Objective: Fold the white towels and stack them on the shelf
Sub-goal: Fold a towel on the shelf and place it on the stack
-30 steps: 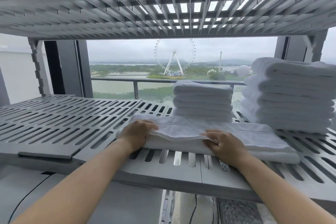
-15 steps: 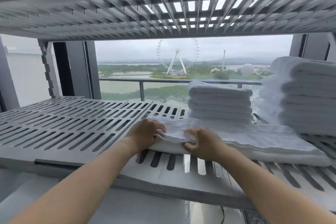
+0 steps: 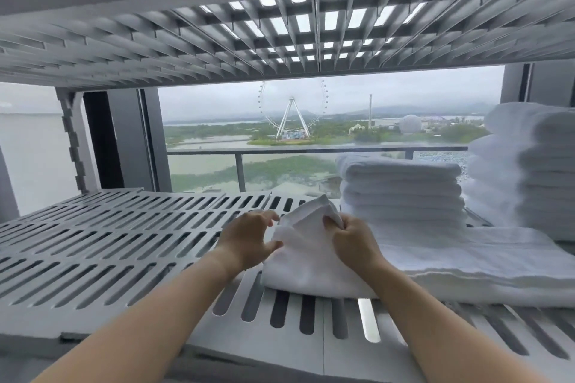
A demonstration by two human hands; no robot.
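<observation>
- One view on record, the head view; all findings below come from it.
- One long white towel (image 3: 466,261) lies on the slatted shelf (image 3: 124,246), near the front edge. It is already folded into a narrow band.
- Its long axis runs left to right. It starts just in front of the hands and goes out past the right edge of the picture.
- Both hands are at the towel's left end, so nearly all of the cloth lies to their right.
- The right hand (image 3: 351,242) is closed on the towel. Its fingers pinch the left end, which stands raised off the shelf in a peak.
- The left hand (image 3: 249,239) has loosely spread, slightly bent fingers. Its thumb tip touches the towel's left edge, and no grip is visible.
- The right hand is the nearer one to the body of the towel. The left hand sits outside the end, over bare shelf.
- Two finished stacks stand behind the towel. The middle stack (image 3: 401,193) is just beyond the right hand, and the right stack (image 3: 529,171) is taller and partly cut off by the frame.
- The far edge of the towel lies close against the foot of both stacks. Whether it touches them cannot be told.
- The upper shelf (image 3: 280,28) hangs low over the work area.
- Judgement: the step in hand is the end-over-end fold.
- Judgement: the raised left end would need to travel rightward along the long axis to meet the far end, which is out of sight.
- Judgement: the right hand is placed to carry the end over, and the left is placed to steady or smooth it.
- Risk, as judged: the middle stack stands close behind the fold path, so a wide sweep could nudge it.
</observation>
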